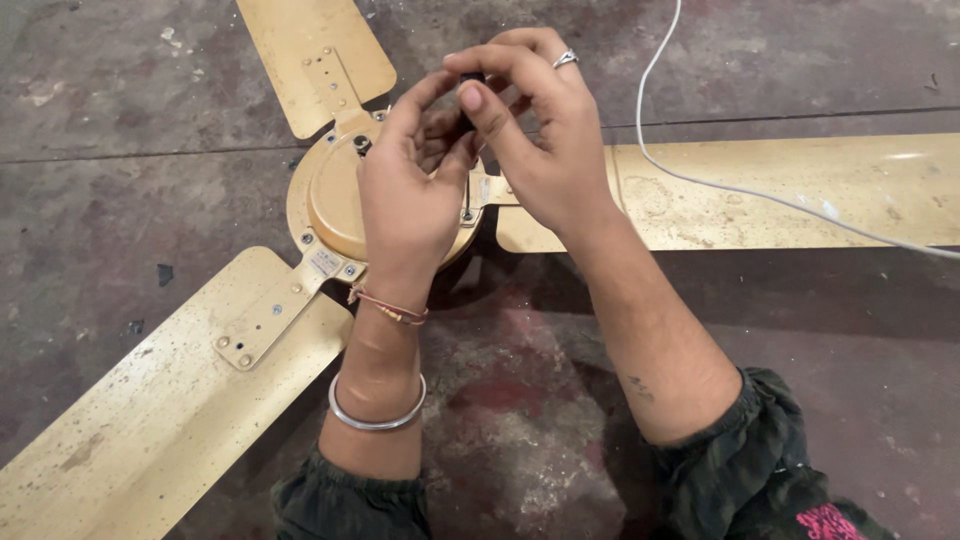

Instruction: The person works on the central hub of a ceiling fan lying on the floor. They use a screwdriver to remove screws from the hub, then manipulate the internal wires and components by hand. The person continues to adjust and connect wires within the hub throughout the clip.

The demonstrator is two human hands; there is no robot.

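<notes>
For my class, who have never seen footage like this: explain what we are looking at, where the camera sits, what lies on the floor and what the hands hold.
The single picture comes from a camera worn on a person's head, looking down at their own bare hands. On the stained concrete floor lies a yellow ceiling fan with three blades spread out. A white cable crosses the right blade. The left hand and right hand meet above the fan's round hub, pinching a small dark part between the fingertips; what it is cannot be told.
</notes>
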